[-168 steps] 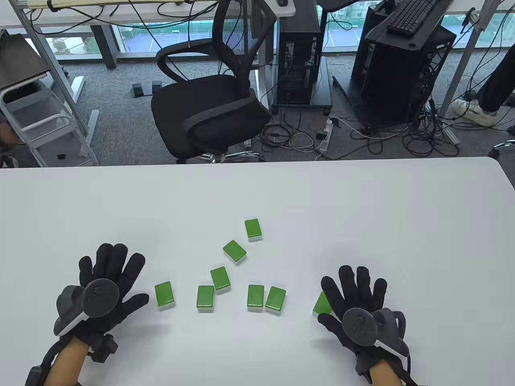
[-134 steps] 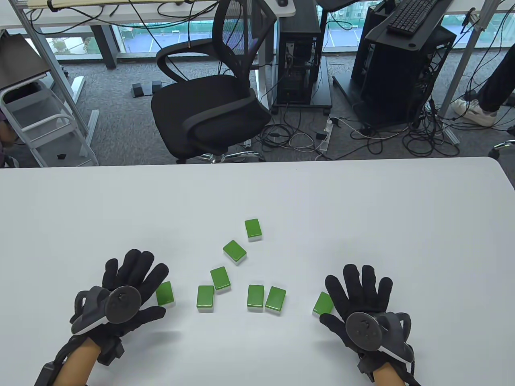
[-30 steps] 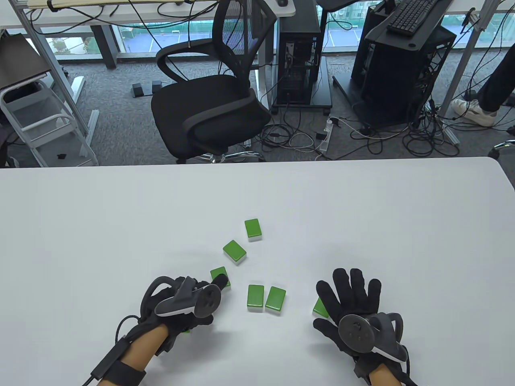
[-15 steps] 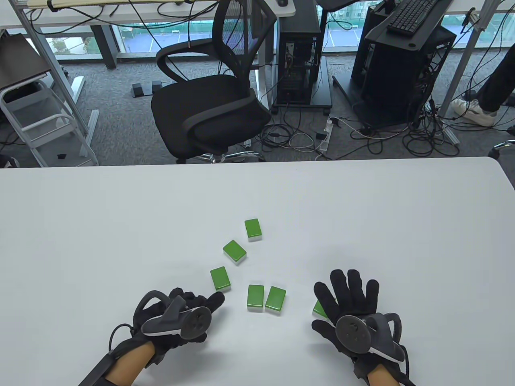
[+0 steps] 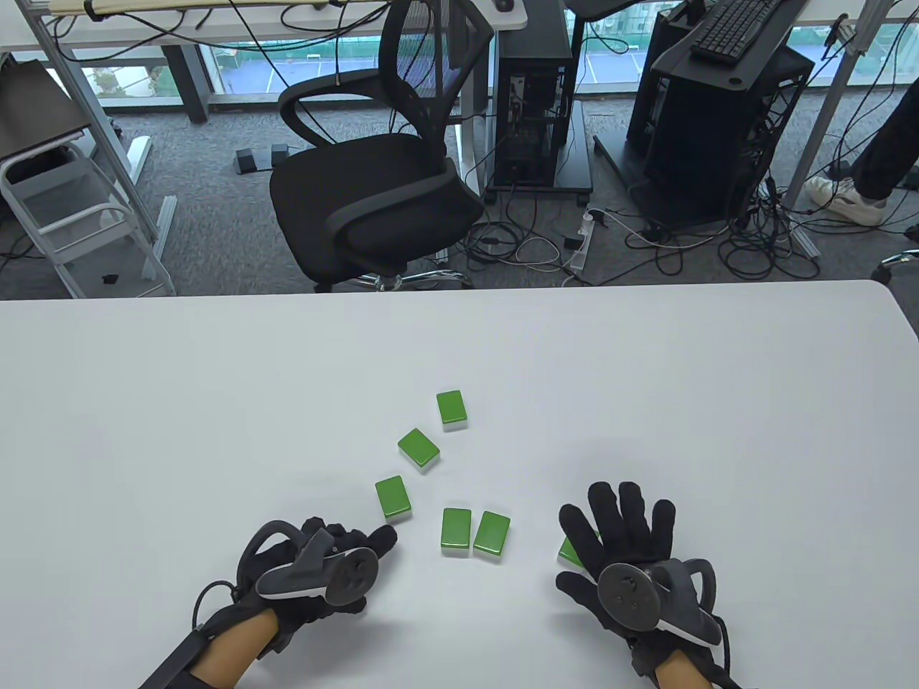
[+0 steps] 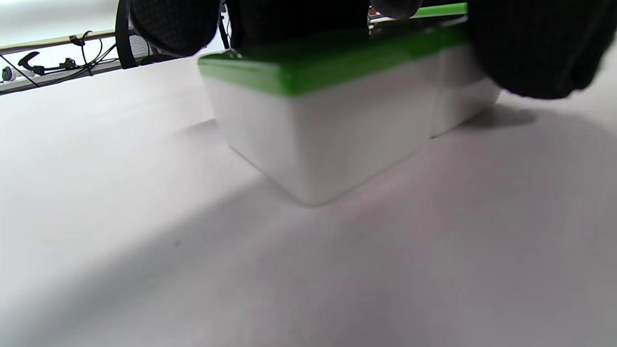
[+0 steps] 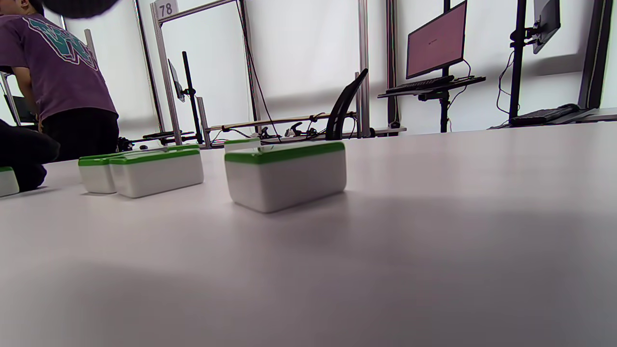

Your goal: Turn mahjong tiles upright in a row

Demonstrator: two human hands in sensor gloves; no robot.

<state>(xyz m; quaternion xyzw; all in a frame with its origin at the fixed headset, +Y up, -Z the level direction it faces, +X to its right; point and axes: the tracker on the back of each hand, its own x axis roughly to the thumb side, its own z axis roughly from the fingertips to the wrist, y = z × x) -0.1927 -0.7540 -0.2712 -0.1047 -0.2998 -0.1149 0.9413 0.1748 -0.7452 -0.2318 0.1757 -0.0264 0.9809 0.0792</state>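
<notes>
Green-backed white blocky mahjong tiles (image 5: 456, 531)

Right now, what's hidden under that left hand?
Two green-backed tiles lie side by side under the left hand, its fingers resting on them. The table view shows neither; their faces stay hidden.

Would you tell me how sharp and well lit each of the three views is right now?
Table view: sharp and evenly lit, soft shadows under both hands. Left wrist view: very close, the tiles soft-edged, the gloved fingers dark and blurred, their shadow across the table. Right wrist view: bright windows behind, nearest tile fairly crisp, foreground table blurred.
</notes>
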